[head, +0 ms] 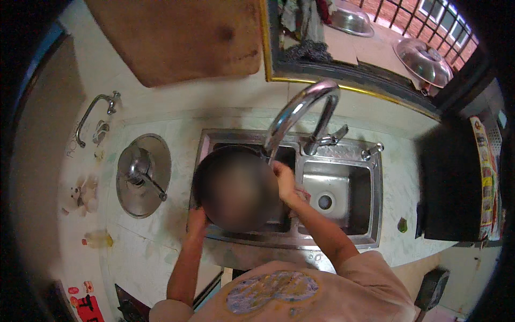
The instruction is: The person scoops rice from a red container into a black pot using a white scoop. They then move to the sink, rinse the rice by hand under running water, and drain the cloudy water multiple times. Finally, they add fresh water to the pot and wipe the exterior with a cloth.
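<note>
A large round dark pan or wok point(235, 189) is over the left basin of a double stainless-steel sink point(249, 239); its inner surface is blurred. At its lower left rim is my left hand point(199, 219), the fingers mostly hidden behind it. My right hand point(285, 179) grips the right rim, with a reddish cloth or similar item point(301, 194) showing beside the wrist. Above the rim arches a chrome faucet point(303, 100), its spout end close to my right hand. Whether water runs is not clear.
A metal basin point(161, 201) holding a metal ladle or lid point(136, 165) stands left on the counter. A brown board point(181, 36) leans against the wall behind. At right are a black appliance or box point(448, 185) and a green scrap point(402, 225) near the sink.
</note>
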Demonstrator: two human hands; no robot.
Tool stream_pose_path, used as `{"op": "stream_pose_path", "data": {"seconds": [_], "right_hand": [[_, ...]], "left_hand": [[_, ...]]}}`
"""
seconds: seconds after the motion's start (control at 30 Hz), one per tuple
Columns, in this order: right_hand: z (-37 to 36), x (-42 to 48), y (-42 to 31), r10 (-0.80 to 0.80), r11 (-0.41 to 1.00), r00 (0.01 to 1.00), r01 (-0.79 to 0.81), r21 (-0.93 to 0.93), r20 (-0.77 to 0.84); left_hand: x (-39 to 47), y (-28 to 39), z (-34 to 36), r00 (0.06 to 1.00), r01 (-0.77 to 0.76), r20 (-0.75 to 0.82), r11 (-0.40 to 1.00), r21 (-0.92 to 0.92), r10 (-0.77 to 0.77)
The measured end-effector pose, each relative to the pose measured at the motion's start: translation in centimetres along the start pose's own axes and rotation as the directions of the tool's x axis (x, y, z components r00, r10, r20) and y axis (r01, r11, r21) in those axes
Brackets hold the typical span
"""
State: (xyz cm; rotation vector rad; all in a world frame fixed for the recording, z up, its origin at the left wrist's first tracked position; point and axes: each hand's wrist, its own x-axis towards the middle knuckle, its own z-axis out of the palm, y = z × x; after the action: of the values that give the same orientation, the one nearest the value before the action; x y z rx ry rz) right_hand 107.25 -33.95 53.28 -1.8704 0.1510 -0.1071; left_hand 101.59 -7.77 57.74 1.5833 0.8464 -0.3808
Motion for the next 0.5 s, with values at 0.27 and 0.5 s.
{"op": "stream_pose_path", "data": {"seconds": [0.27,0.5], "right_hand": [[-3.0,-4.0,0.5,0.109,0.994,0.994,-0.108,-0.025,0.019],[-3.8,-1.6,-1.4,0.044,0.999,0.998,-0.045,-0.023,-0.046]], "left_hand": [[-1.9,-2.9,1.9,0.996,0.038,0.082,0.998,-0.054,-0.033],[-3.0,-0.6,3.0,0.993,-0.003,0.116,0.945,0.328,-0.037]]}}
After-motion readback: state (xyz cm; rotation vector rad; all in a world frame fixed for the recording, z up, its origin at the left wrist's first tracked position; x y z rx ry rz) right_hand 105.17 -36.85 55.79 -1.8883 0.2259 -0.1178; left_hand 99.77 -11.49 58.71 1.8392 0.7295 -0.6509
